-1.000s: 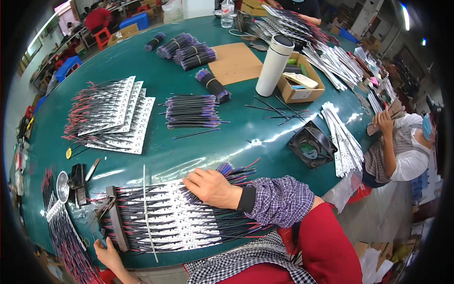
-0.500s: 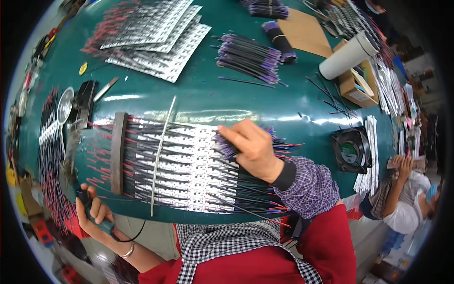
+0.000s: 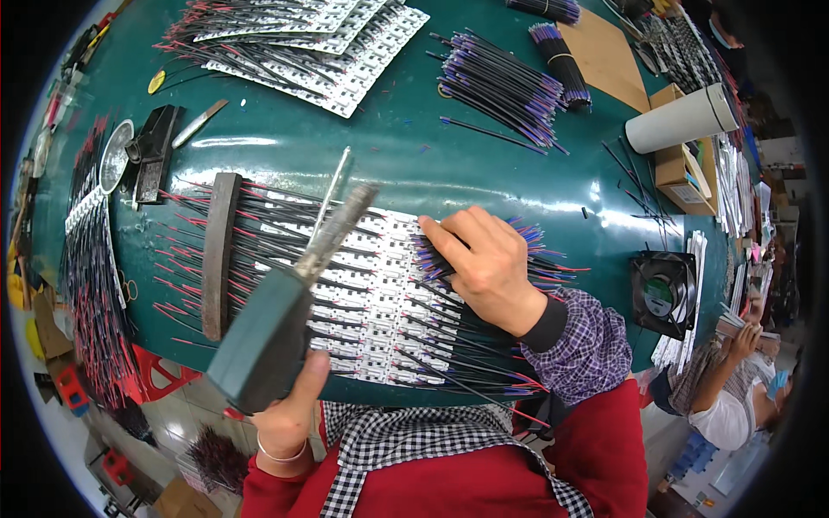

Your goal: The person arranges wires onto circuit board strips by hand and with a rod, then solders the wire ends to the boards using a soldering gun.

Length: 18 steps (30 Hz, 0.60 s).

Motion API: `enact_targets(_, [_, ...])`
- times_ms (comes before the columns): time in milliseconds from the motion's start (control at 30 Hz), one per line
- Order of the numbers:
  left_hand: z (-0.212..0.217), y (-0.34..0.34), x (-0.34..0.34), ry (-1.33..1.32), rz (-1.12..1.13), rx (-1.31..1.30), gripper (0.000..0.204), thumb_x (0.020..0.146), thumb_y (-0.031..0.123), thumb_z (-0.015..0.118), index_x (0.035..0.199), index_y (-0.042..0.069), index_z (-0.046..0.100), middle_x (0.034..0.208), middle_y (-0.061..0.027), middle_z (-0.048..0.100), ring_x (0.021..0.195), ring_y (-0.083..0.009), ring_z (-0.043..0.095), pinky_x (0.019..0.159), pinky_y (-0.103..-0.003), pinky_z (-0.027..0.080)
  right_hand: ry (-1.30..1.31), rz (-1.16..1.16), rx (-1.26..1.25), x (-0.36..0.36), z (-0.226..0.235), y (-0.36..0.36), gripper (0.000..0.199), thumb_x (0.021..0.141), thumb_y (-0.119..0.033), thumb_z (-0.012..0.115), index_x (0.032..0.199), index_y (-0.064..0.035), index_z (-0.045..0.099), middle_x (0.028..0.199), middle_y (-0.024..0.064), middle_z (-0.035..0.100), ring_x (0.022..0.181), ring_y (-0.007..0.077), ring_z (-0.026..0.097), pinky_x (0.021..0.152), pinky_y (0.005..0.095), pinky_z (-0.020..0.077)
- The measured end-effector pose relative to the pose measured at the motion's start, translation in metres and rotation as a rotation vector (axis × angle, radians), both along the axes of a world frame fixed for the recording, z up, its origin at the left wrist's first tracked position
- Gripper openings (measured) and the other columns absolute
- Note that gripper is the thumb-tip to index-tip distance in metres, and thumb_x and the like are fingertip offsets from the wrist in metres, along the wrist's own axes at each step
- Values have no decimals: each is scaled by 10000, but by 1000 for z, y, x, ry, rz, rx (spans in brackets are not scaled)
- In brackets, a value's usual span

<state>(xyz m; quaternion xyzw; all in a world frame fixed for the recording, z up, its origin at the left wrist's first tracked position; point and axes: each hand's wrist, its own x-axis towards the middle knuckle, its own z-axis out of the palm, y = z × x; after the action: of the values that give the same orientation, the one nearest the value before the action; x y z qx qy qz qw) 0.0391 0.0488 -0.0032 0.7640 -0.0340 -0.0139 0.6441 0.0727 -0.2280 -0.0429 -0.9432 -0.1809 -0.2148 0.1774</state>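
Observation:
My left hand [image 3: 294, 410] is closed around a green soldering gun [image 3: 263, 345]. Its metal tip reaches over a white circuit board panel [image 3: 373, 324], pointing toward the panel's far edge. Rows of black and red wires run from both sides of the panel. My right hand [image 3: 496, 272] rests over the panel's right part, fingers curled around a bunch of black wires with purple ends [image 3: 436, 259], its index finger near the board's far edge. A dark bar [image 3: 222, 259] lies across the left wires. A thin pale rod [image 3: 335, 186] is partly hidden behind the gun.
Wired panels [image 3: 345, 91] are stacked at the far left. Loose black wires [image 3: 501, 82] lie at the far middle. A white tumbler [image 3: 673, 123], a cardboard box [image 3: 691, 186] and a small fan [image 3: 662, 293] stand right. A knife [image 3: 199, 123] and a black stand [image 3: 157, 155] are left.
My left hand has brought the soldering gun from the table's lower left edge up and right over the panel. My right hand stays at the panel with the wires. The view has shifted slightly.

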Motion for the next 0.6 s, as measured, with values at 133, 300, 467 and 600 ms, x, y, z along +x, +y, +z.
enact_targets(133, [-7, -1, -1, 75, -77, 63, 494, 798, -70, 721, 1273, -51, 587, 1108, -137, 675, 620, -84, 552, 517, -213, 426, -8, 17, -51, 2, 0, 0, 313, 744, -79, 613, 1041, -7, 675, 815, 41, 516, 754, 187, 551, 597, 311, 415])
enact_targets(300, [-14, -2, 6, 53, -197, 101, 443, 811, -37, 762, 1232, -32, 624, 1066, -88, 686, 723, -87, 596, 587, -211, 463, -15, 34, -67, 6, -1, 2, 287, 743, -89, 612, 1011, -6, 670, 810, 46, 508, 748, 187, 548, 594, 308, 412])
enact_targets(467, [-8, -10, 14, 18, -226, 187, 333, 784, 10, 789, 1096, -30, 678, 957, -97, 702, 732, -148, 646, 650, -262, 511, -22, 39, -85, 7, -2, 2, 254, 741, -93, 613, 974, -5, 659, 812, 49, 502, 744, 186, 546, 586, 306, 410])
enact_targets(600, [-3, -19, 18, 101, -154, 117, 243, 771, 37, 789, 984, -46, 706, 854, -114, 704, 706, -185, 668, 655, -292, 519, -19, 45, -88, 7, -2, 2, 247, 741, -94, 611, 966, -3, 657, 811, 50, 498, 741, 186, 544, 580, 303, 407])
